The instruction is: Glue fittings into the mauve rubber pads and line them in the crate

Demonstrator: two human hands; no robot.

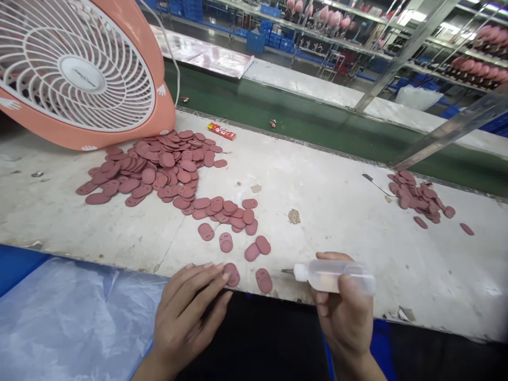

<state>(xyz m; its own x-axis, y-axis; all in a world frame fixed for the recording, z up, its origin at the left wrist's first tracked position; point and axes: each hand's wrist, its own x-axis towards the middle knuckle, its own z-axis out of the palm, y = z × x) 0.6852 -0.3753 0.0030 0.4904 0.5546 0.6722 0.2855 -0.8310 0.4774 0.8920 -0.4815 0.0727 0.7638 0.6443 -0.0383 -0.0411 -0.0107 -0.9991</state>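
Note:
My right hand (345, 307) grips a translucent squeeze bottle (327, 275) with a white cap and a thin metal needle tip, which points left. Just left of that tip, a dark pink oval piece (264, 280) with small holes lies near the table's front edge. My left hand (194, 312) has its fingers stretched out, and their tips touch the left side of another oval piece (233, 275). Beyond it rest a piece with a rounded patch (226, 242), a single oval (206, 231) and an overlapping pair of ovals (257, 247).
A large heap of ovals (159, 164) lies before an orange fan (161, 114) at the left; a smaller heap (420, 196) sits at the right. A red-yellow packet (221, 131) lies near a green belt (301, 116). Metal posts (448, 129) rise at the back right.

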